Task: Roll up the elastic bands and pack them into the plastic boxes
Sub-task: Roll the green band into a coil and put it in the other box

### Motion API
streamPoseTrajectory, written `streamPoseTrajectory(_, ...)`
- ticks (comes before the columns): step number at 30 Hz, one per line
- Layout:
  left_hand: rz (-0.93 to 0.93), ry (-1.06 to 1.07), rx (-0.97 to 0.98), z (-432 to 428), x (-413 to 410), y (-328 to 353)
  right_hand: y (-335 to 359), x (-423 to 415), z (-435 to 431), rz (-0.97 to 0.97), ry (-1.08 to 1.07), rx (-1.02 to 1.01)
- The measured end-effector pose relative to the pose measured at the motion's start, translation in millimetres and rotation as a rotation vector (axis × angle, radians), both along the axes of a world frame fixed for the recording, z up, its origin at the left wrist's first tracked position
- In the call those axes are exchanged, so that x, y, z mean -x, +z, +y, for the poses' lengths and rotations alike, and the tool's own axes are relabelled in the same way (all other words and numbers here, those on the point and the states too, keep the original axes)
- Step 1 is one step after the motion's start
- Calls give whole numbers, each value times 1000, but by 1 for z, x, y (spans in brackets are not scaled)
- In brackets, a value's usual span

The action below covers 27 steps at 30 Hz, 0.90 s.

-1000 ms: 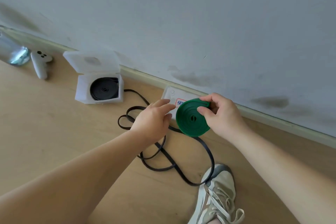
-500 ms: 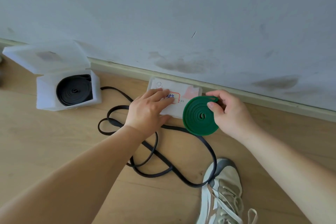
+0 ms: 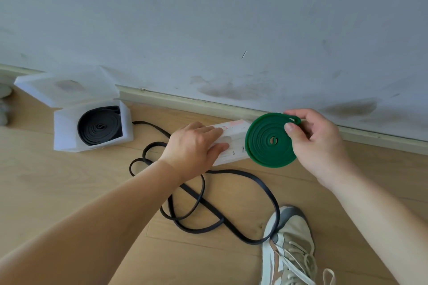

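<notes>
I count three elastic bands: one green coil (image 3: 266, 146), one black coil (image 3: 99, 125) and one loose black band (image 3: 231, 171). There are two plastic boxes, an open box (image 3: 67, 136) and a closed box (image 3: 234, 146). Two bare hands show, a left hand (image 3: 192, 148) and a right hand (image 3: 317, 143), and one shoe (image 3: 291, 245).

— What do we have at twelve o'clock?
— A pale grey-white wall (image 3: 231, 18), filling our view from nine round to three. We see dark smudges (image 3: 231, 90) low on it, just above centre, and another stain (image 3: 349, 109) toward three.
— And below?
— A cream skirting board (image 3: 185, 102) slants from nine down to three and meets a light wooden floor (image 3: 58, 192) that spreads toward six. Our light is soft and even.
</notes>
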<state>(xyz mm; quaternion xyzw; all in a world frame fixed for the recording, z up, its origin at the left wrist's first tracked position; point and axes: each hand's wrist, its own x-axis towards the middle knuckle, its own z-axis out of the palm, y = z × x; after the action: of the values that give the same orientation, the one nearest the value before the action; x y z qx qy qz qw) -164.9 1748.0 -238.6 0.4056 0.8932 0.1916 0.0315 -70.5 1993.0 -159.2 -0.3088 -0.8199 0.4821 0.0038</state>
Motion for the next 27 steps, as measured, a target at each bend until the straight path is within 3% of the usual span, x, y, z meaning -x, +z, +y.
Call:
streamPoseTrajectory(5, -36, 67, -16, 7, -10, -1, 6, -3, -3, -91, 304, 61)
streamPoseTrajectory(9, -179, 63, 36, 10, -5, 2, -2, 3, -23, -200, 533, -65)
streamPoseTrajectory(19, -111, 132, -46, 11, -11, 3, -24, -5, -29, -93, 544, -104)
streamPoseTrajectory(23, -4, 117, -71, 20, -2, 13, -28, -32, -36, -210, 484, 22)
streamPoseTrajectory(27, 81, 72, -15, 15, -3, 21, -12, -24, -35, -155, 345, 141)
